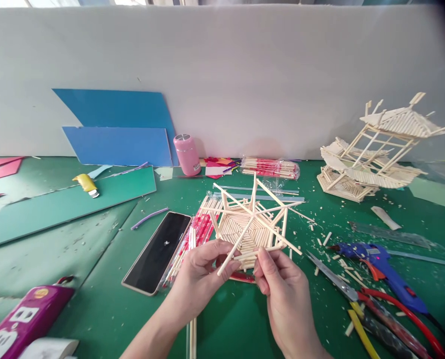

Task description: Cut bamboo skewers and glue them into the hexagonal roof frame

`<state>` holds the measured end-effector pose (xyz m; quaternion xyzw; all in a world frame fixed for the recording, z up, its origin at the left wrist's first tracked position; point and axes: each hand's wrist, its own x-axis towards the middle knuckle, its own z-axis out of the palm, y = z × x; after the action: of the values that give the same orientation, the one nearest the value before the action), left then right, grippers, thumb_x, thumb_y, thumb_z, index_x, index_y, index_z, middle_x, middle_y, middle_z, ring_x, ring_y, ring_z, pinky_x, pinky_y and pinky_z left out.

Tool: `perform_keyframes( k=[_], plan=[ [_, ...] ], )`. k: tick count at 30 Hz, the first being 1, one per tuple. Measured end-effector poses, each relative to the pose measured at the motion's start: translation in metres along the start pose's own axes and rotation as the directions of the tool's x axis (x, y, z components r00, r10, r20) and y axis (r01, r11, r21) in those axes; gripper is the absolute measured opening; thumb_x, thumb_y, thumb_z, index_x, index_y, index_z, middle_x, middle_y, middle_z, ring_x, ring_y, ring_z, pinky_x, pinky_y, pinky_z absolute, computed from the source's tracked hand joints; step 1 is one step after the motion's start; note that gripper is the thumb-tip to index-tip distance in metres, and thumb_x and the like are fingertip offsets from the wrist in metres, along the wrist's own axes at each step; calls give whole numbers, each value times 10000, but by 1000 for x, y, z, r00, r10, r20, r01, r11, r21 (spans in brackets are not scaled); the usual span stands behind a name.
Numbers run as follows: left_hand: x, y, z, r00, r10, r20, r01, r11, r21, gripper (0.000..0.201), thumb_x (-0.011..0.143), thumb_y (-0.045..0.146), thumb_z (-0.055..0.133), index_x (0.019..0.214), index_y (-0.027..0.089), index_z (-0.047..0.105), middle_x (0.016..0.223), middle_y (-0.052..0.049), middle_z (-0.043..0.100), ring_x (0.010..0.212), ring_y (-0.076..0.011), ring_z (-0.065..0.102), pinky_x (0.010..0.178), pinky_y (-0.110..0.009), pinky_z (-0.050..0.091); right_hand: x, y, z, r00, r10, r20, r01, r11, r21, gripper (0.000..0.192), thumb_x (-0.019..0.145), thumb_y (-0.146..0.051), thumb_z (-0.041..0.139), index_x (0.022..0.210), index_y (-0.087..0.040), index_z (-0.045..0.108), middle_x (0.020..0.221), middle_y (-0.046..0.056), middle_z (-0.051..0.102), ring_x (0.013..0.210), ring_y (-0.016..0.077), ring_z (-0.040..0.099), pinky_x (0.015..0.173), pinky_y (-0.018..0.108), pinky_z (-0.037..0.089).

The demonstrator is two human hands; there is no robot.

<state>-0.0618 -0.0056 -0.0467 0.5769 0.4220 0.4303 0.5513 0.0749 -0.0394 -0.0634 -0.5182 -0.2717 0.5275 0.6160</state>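
Note:
In front of me stands a small frame model point(241, 227) of thin wooden sticks, with a many-sided floor of closely laid sticks, uprights, and sticks crossing like a star on top. My left hand point(207, 269) is closed at its near left side, fingers around the end of a slanting top stick. My right hand point(282, 281) pinches a short wooden stick point(252, 255) between thumb and forefinger. This stick lies across the model's near side and reaches toward my left fingers. Part of the model's near edge is hidden behind my fingers.
A phone point(158, 252) and bagged sticks point(198, 224) lie to the left. At right are scissors point(342, 284), a blue glue gun point(385, 269) and red-handled pliers point(413, 314) among stick scraps. A larger stick pavilion point(372, 154) and a pink cup point(187, 155) stand behind.

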Motion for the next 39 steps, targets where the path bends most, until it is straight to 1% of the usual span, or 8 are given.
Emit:
perform_keyframes(
  k=[10, 17, 22, 27, 34, 36, 38, 39],
  plan=[
    [1, 2, 0, 999, 12, 46, -13, 1000, 28, 119, 760, 215, 642, 855, 187, 707, 807, -57, 673, 714, -195, 633, 644, -302, 555, 0, 3, 2, 1000, -15, 19, 14, 1000, 22, 310, 787, -412, 605, 592, -183, 530, 530, -61, 457, 431, 43, 375, 434, 185, 322],
    [2, 1, 0, 1000, -3, 28, 2, 999, 51, 138, 749, 261, 651, 843, 174, 702, 816, -71, 685, 727, -215, 641, 644, -314, 555, 0, 2, 2, 1000, -25, 0, 25, 999, 32, 313, 783, -419, 604, 593, -183, 525, 523, -49, 481, 423, 52, 369, 428, 195, 319],
    [3, -1, 1, 999, 5, 45, -7, 999, 37, 129, 752, 264, 646, 827, 171, 695, 812, -70, 681, 725, -213, 637, 641, -309, 552, 1, 1, 2, 1000, -19, -8, 20, 999, 32, 314, 777, -424, 610, 593, -182, 530, 509, -49, 496, 414, 48, 369, 424, 187, 317],
    [1, -5, 0, 999, -29, 44, 28, 999, 20, 156, 752, 279, 642, 846, 164, 691, 825, -81, 679, 754, -236, 642, 656, -334, 555, 1, 0, 2, 1000, -15, 14, 15, 999, 49, 322, 777, -428, 609, 589, -181, 524, 504, -53, 495, 408, 40, 363, 416, 180, 304],
    [0, -6, 1, 1000, 14, 27, -15, 1000, 2, 177, 752, 249, 649, 918, 191, 666, 886, -72, 653, 782, -220, 630, 664, -322, 559, 0, -1, 2, 999, 0, 35, -2, 999, 50, 321, 791, -414, 599, 588, -183, 503, 514, -57, 491, 421, 40, 360, 431, 180, 300],
    [-5, -5, 1, 999, 34, 18, -35, 998, 44, 288, 728, 238, 675, 1011, 210, 631, 976, -78, 622, 767, -195, 620, 682, -316, 549, -2, -3, -2, 998, -5, 57, 4, 1000, 21, 332, 803, -417, 580, 585, -183, 489, 517, -57, 484, 425, 41, 355, 429, 177, 295],
    [-13, -3, -1, 998, 67, -4, -66, 986, 154, 414, 685, 232, 713, 1080, 220, 591, 1054, -88, 579, 705, -160, 590, 680, -308, 533, -6, -5, -10, 993, 2, 118, 7, 998, -69, 326, 819, -424, 552, 605, -185, 494, 523, -53, 486, 428, 45, 362, 420, 175, 291],
    [-19, -2, -1, 995, 98, -16, -92, 971, 221, 431, 671, 234, 722, 1079, 218, 583, 1053, -88, 568, 663, -143, 563, 654, -297, 523, -9, -6, -15, 987, 4, 159, 17, 991, -131, 320, 826, -427, 538, 619, -185, 502, 523, -50, 488, 427, 48, 369, 414, 175, 290]
  ],
)
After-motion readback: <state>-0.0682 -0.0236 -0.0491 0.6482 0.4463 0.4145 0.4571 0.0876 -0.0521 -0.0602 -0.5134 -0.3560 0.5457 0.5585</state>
